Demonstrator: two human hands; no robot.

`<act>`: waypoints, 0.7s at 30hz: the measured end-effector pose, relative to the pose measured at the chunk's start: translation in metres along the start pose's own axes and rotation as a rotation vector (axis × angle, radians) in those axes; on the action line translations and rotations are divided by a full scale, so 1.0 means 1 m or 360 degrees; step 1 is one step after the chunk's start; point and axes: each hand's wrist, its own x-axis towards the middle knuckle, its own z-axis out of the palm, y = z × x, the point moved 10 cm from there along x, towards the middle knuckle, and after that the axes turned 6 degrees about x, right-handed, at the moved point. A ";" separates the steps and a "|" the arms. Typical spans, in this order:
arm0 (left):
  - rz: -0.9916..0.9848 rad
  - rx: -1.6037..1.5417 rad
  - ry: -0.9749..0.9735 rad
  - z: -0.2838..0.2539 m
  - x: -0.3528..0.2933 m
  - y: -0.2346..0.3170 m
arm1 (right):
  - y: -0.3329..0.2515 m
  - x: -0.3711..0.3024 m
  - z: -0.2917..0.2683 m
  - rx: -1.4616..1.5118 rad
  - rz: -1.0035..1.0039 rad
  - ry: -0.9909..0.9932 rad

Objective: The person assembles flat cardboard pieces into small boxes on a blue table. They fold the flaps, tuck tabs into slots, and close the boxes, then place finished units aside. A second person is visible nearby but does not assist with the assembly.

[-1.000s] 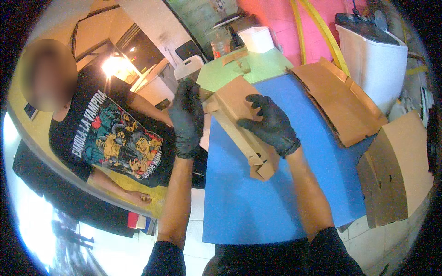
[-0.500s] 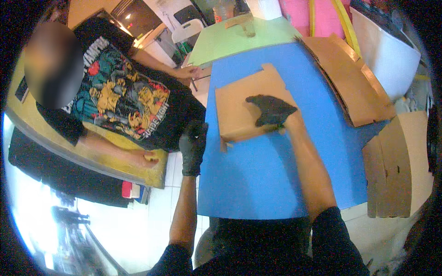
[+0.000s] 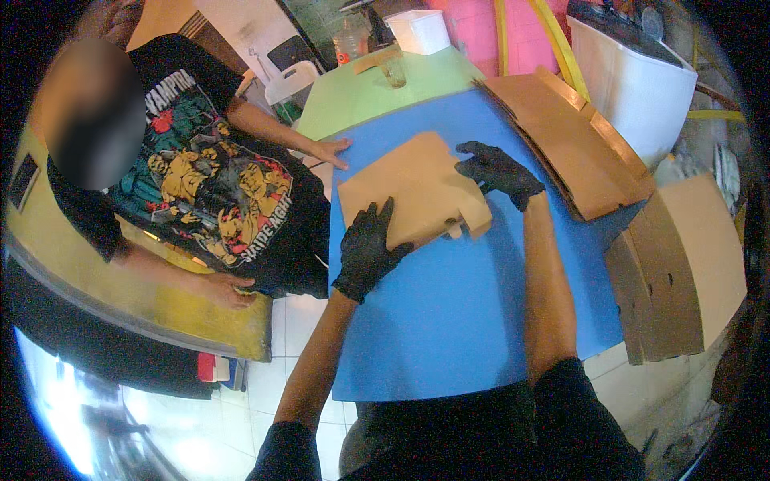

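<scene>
A flat brown cardboard box [image 3: 421, 180], its top surface facing up, lies turned at an angle on the blue tabletop [image 3: 449, 329]. A flap with cut-outs sticks out at its near right corner. My left hand [image 3: 369, 252], in a black glove, rests with spread fingers on the box's near left part. My right hand [image 3: 501, 176], gloved the same, is at the box's right edge with its fingers apart. Whether those fingertips press on the cardboard is hard to tell.
Folded cardboard sheets [image 3: 569, 144] lie along the table's right side, and more cardboard [image 3: 674, 272] stands below them. Beyond the blue surface is a green one [image 3: 361, 100] with a glass [image 3: 393, 72] and a white container [image 3: 421, 32]. A person in a printed shirt [image 3: 216, 168] sits at left, one hand [image 3: 330, 152] at the table edge.
My left hand has come from beside the table onto the box. My right hand has shifted from the box's top to its right edge. The box has turned, and its flap now points right.
</scene>
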 end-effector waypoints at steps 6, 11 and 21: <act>-0.0091 0.0038 0.0252 -0.037 -0.040 -0.040 | -0.071 -0.022 0.051 0.0868 -0.0463 -0.0066; -0.0052 0.0164 0.0115 -0.058 -0.049 -0.043 | -0.092 -0.038 0.069 0.0421 -0.0438 -0.0225; -0.0618 -0.0547 0.0087 -0.130 0.003 -0.102 | -0.123 -0.038 0.078 -0.0096 -0.0690 -0.0102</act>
